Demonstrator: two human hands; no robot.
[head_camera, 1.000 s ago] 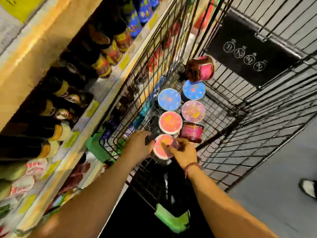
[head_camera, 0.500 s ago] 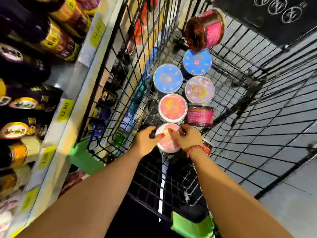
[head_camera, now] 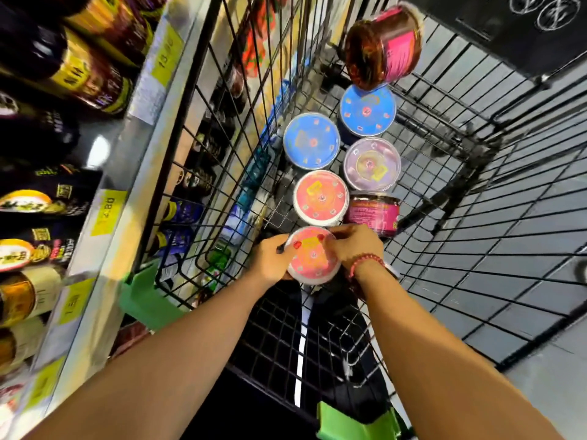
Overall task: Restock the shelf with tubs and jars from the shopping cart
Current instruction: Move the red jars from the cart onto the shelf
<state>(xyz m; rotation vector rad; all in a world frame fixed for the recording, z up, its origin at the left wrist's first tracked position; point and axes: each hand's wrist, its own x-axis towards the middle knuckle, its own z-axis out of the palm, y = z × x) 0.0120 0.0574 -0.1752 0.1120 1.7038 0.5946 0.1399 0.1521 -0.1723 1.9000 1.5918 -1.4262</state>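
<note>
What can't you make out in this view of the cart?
Head view: sides of the nearest pink tub, covered by the left hand and right hand.
Head view: labels on the shelf bottles, motion-blurred.
Head view: symbols on the black sign, cut off by the top edge.

Yellow price tag [head_camera: 108,211] on shelf [head_camera: 95,281] edge reading "4.80", any leading digit washed out, upper yellow tag [head_camera: 166,55] starting "13.", rest blurred, print on bottles [head_camera: 85,74], tubs [head_camera: 320,196] and jar [head_camera: 371,214] too blurred to read
</note>
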